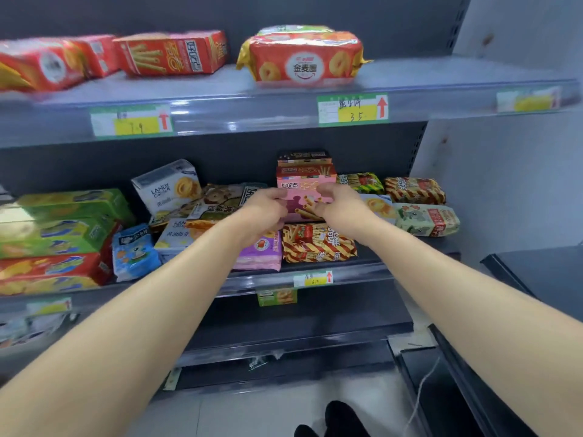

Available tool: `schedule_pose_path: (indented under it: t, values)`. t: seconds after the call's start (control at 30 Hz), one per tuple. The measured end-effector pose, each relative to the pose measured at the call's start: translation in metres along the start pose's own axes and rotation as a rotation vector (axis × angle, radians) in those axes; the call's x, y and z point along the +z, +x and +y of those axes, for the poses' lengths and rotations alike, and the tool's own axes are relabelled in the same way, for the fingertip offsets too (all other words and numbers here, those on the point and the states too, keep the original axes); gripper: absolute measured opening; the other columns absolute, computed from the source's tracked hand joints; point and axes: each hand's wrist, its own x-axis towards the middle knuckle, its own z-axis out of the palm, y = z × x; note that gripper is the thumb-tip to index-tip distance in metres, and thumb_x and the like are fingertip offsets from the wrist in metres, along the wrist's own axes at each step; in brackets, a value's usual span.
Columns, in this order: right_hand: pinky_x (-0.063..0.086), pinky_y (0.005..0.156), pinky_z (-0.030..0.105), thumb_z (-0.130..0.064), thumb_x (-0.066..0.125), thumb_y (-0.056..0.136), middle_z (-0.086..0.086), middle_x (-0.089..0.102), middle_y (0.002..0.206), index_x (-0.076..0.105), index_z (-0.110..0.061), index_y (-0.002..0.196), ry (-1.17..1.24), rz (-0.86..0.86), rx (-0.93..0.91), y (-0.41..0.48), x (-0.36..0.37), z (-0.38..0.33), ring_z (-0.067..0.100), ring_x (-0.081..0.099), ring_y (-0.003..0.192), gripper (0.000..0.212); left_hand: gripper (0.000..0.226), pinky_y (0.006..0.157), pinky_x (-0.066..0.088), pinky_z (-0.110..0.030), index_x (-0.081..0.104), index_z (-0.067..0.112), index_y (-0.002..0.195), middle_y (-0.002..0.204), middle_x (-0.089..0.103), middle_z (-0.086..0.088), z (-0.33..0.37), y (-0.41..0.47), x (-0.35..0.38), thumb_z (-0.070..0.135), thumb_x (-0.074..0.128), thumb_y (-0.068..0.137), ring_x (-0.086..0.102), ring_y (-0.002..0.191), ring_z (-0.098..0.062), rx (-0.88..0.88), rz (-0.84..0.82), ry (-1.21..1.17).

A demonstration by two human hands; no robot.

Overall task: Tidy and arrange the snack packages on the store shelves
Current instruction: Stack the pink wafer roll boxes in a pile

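Observation:
Both arms reach to the middle shelf. My left hand and my right hand grip the two sides of a pink snack box with rolled wafer sticks printed on it. The box stands upright above a striped red-and-yellow snack bag. Behind it stand a red box and a dark box. A pink-purple packet lies under my left wrist.
The upper shelf carries red wafer boxes and an orange biscuit bag. Green and red boxes are stacked at the left, a white Landy box tilted, loose bags at the right. A dark counter juts in at the right.

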Motion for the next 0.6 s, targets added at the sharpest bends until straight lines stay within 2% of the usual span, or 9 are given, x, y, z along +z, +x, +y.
schedule_pose_path:
  t: [0.07,0.17,0.3,0.5,0.6]
  values:
    - [0.034,0.097,0.023,-0.017,0.052,0.095,0.006,0.043,0.146,0.038,-0.010,0.143,-0.030,-0.002,-0.042,-0.019,0.005,-0.013,0.021,0.042,0.132,0.050,0.054,0.099,0.049,-0.039,0.044,0.012,0.138,0.140,0.048,-0.012,0.001,-0.028,-0.006,-0.007,0.051,0.088,0.058,0.114,-0.023,0.016,0.025,0.047]
    - [0.038,0.101,0.030,-0.020,0.053,0.094,0.007,0.049,0.141,0.043,-0.008,0.140,-0.093,-0.016,-0.081,-0.041,0.017,-0.031,0.022,0.047,0.128,0.048,0.053,0.098,0.049,-0.037,0.044,0.012,0.139,0.137,0.052,-0.011,-0.003,-0.065,-0.022,-0.004,0.049,0.089,0.057,0.115,-0.023,0.047,0.040,0.132]
    - [0.037,0.104,0.030,-0.020,0.053,0.094,0.005,0.047,0.143,0.041,-0.011,0.141,-0.122,-0.061,-0.130,-0.061,0.037,-0.055,0.020,0.045,0.130,0.049,0.049,0.098,0.049,-0.036,0.048,0.014,0.135,0.131,0.057,-0.008,-0.014,-0.105,-0.050,-0.001,0.050,0.089,0.057,0.115,-0.020,0.044,0.085,0.196]
    - [0.039,0.101,0.030,-0.020,0.054,0.093,0.006,0.049,0.141,0.044,-0.011,0.140,-0.149,-0.170,-0.151,-0.070,0.066,-0.079,0.021,0.048,0.127,0.049,0.046,0.088,0.050,-0.030,0.053,0.009,0.130,0.126,0.058,-0.010,-0.035,-0.141,-0.092,-0.005,0.050,0.086,0.056,0.115,-0.022,-0.036,0.172,0.139]
    - [0.039,0.101,0.029,-0.019,0.054,0.092,0.007,0.049,0.141,0.044,-0.009,0.139,-0.175,-0.243,-0.151,-0.070,0.078,-0.084,0.022,0.048,0.127,0.049,0.046,0.093,0.050,-0.033,0.052,0.009,0.130,0.127,0.056,-0.011,-0.045,-0.149,-0.108,-0.005,0.051,0.086,0.055,0.116,-0.024,-0.092,0.212,0.095]
